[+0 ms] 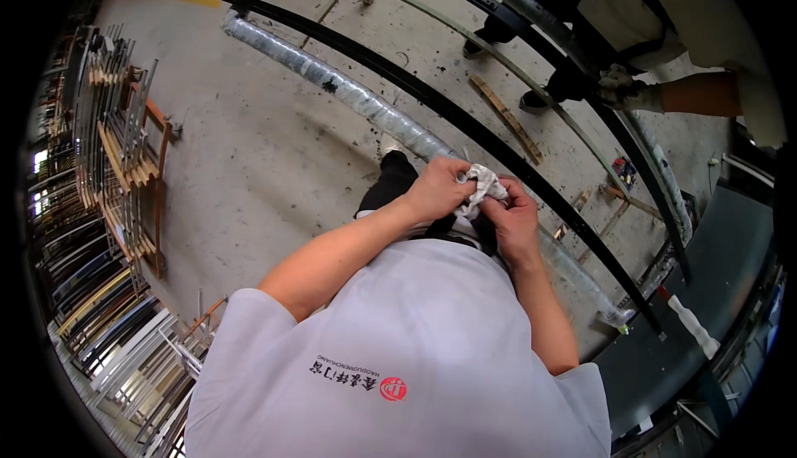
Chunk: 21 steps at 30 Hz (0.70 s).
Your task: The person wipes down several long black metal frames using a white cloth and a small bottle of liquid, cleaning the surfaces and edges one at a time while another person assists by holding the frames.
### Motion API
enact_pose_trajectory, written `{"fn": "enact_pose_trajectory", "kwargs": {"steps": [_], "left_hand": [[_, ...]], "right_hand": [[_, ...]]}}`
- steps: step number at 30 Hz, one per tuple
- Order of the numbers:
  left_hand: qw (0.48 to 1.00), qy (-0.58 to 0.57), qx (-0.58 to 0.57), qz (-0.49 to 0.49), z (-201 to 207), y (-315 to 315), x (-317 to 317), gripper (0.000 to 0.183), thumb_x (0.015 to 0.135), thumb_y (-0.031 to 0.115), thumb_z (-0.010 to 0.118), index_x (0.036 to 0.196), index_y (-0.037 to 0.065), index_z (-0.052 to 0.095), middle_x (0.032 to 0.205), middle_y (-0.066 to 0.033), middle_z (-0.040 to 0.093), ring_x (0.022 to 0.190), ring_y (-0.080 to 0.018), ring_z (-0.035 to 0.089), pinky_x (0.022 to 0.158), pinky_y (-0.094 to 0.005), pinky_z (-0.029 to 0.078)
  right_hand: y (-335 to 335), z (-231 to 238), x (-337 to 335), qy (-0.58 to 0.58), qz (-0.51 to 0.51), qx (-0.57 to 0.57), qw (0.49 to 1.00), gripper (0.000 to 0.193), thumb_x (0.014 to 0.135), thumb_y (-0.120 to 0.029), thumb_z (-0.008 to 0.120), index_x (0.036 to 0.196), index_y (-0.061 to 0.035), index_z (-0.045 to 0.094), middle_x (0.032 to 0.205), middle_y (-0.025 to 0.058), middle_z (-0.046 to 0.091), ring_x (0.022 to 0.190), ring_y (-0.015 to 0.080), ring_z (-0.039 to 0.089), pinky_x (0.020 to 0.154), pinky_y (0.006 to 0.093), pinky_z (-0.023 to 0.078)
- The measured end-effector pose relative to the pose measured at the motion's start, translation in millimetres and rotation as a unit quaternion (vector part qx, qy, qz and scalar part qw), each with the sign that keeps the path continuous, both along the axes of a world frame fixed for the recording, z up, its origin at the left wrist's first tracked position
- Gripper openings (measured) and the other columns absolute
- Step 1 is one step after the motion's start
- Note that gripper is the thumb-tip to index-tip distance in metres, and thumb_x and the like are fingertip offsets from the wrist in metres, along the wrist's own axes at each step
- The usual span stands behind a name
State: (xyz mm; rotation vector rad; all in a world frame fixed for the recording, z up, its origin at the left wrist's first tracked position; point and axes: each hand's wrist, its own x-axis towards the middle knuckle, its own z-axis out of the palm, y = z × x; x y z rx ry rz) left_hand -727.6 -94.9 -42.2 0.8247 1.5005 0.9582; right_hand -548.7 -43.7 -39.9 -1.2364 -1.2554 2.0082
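Observation:
A crumpled white rag with grey marks (483, 186) is pinched between my two hands in front of my waist. My left hand (440, 188) grips its left side with bent fingers. On the other side my right hand (516, 219) is closed on it, thumb on top. Just beyond my hands runs a long black profile (398, 76), lying across a frame of rails. The near rail (365, 101) is a thick bar wrapped in clear plastic. My fingers appear apart from the profile.
Across the frame a co-worker's gloved hand (618, 86) rests at a second black profile (639, 159). A wooden strip (506, 120) lies on the floor. A dark tabletop (722, 250) at right bears a white tube (693, 325). Racks of metal profiles (124, 159) stand at left.

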Motion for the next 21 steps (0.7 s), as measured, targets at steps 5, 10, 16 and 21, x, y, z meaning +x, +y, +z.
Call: {"fn": "enact_pose_trajectory", "kwargs": {"steps": [5, 10, 16, 21], "left_hand": [[0.995, -0.018, -0.088, -0.033, -19, -9, -43, 0.031, 0.089, 0.021, 0.068, 0.107, -0.004, 0.071, 0.079, -0.0058, 0.07, 0.071, -0.0089, 0.059, 0.067, -0.0277, 0.05], [0.993, 0.077, -0.081, 0.048, -55, -64, -90, 0.031, 0.088, 0.021, 0.065, 0.103, -0.005, 0.072, 0.089, -0.0127, 0.073, 0.082, -0.0159, 0.065, 0.079, -0.0308, 0.052], [0.968, 0.082, -0.171, 0.163, -81, -155, -107, 0.028, 0.087, 0.019, 0.064, 0.097, -0.006, 0.072, 0.085, -0.0121, 0.073, 0.081, -0.0171, 0.065, 0.079, -0.0314, 0.051], [0.95, 0.016, -0.227, 0.216, -82, -176, -106, 0.025, 0.087, 0.018, 0.064, 0.094, -0.005, 0.072, 0.082, -0.0088, 0.071, 0.079, -0.0149, 0.063, 0.077, -0.0301, 0.05]], "right_hand": [[15, -30, -10, -0.256, -0.048, 0.267, 0.928, 0.019, 0.085, 0.004, 0.065, 0.103, -0.0009, 0.066, 0.093, 0.01, 0.065, 0.084, 0.02, 0.064, 0.077, 0.0325, 0.052], [49, -110, 30, -0.428, 0.132, 0.502, 0.74, 0.025, 0.085, 0.003, 0.064, 0.11, -0.0005, 0.065, 0.102, 0.02, 0.057, 0.091, 0.0406, 0.061, 0.076, 0.0437, 0.052], [57, -124, -51, -0.34, 0.199, 0.557, 0.731, 0.016, 0.087, 0.003, 0.06, 0.102, 0.0025, 0.064, 0.098, 0.021, 0.057, 0.089, 0.0392, 0.062, 0.073, 0.046, 0.052], [75, -130, -211, -0.169, 0.234, 0.601, 0.746, 0.008, 0.083, 0.004, 0.057, 0.09, 0.0024, 0.062, 0.094, 0.0208, 0.059, 0.085, 0.0406, 0.063, 0.072, 0.0474, 0.053]]}}
